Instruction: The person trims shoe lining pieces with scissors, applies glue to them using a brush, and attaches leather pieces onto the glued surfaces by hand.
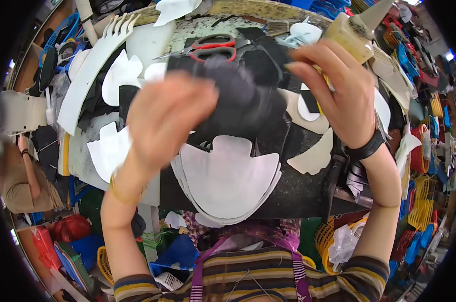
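My left hand [167,118] is smeared by motion, its fingers closed at the edge of a dark fabric piece [233,83]. That piece is blurred too, over the black work surface. My right hand [338,85] is raised at the right, thumb and forefinger apart, with nothing visible between them. Below and between my hands lies a stack of white shaped pieces [228,176] at the near edge. Scissors with red and grey handles [214,48] lie beyond the dark piece. A glue bottle [351,38] with a pointed nozzle stands beyond my right hand.
White cut pieces [121,75] lie at the left, beside a long comb-edged white strip [94,70]. Beige pieces [313,153] lie at the right. Yellow baskets [324,241] and a blue bin [175,254] stand below the table. Another person [29,176] sits at the far left.
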Demonstrator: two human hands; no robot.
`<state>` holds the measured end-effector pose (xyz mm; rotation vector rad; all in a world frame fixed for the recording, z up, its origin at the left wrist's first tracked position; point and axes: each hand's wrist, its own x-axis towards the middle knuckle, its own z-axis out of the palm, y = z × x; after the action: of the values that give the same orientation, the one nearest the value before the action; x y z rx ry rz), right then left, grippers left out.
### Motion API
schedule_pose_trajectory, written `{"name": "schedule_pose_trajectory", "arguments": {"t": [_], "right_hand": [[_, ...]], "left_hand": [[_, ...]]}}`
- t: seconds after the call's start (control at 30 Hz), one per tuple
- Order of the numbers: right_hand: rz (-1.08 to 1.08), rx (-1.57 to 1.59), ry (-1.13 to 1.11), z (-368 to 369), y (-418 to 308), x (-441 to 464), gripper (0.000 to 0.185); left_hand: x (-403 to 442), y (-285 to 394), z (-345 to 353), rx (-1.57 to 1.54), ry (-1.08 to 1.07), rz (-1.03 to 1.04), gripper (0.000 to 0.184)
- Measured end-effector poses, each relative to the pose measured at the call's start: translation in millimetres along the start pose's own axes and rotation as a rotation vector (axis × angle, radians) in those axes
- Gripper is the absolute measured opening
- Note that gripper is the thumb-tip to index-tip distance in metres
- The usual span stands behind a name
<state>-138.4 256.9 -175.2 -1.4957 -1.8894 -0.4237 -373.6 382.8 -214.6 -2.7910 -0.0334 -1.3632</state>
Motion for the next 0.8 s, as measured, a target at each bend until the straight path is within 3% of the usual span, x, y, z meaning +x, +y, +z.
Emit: {"name": "schedule_pose_trajectory", "arguments": {"t": [0.07,0.17,0.23,0.33,0.37,0.43,0.53,0.57,0.63,0.67,0.77,0.8], "right_hand": [[0.155,-0.192,-0.237,5,13,-45,0.017],[0.138,-0.432,-0.492,25,13,-88,0.022],[0.101,-0.535,-0.576,32,27,-100,0.016],[0.153,-0.465,-0.315,20,30,-96,0.015],[0.095,-0.432,-0.152,6,20,-81,0.019],[0.151,-0.247,0.049,-10,-5,-72,0.016],[0.670,0.676,-0.108,-23,-46,-77,0.014],[0.776,0.939,-0.176,-24,-53,-78,0.014],[0.805,1.123,-0.226,-19,-58,-87,0.018],[0.803,1.190,-0.303,-21,-56,-87,0.018],[0.701,0.962,-0.484,-18,-63,-81,0.020],[0.588,0.810,-0.431,-11,-64,-84,0.020]], "left_hand": [[-32,32,-26,-0.084,-0.131,0.083,0.026],[-76,67,-28,-0.204,-0.244,0.118,0.016],[-90,72,-29,-0.259,-0.436,0.035,0.018],[-73,82,-47,-0.535,-0.433,-0.370,0.035],[-67,84,-44,-0.635,-0.309,-0.567,0.040],[-52,92,-29,-0.845,-0.049,-0.957,0.051],[-10,94,5,-1.336,0.001,-1.163,0.060],[-7,96,18,-1.442,0.060,-1.242,0.049],[-7,85,9,-1.469,-0.466,-1.346,0.034],[0,93,8,-1.420,-0.466,-1.339,0.023],[2,102,-2,-1.152,-0.677,-1.338,0.021],[-1,101,-7,-1.226,-0.710,-1.397,0.018]]}}
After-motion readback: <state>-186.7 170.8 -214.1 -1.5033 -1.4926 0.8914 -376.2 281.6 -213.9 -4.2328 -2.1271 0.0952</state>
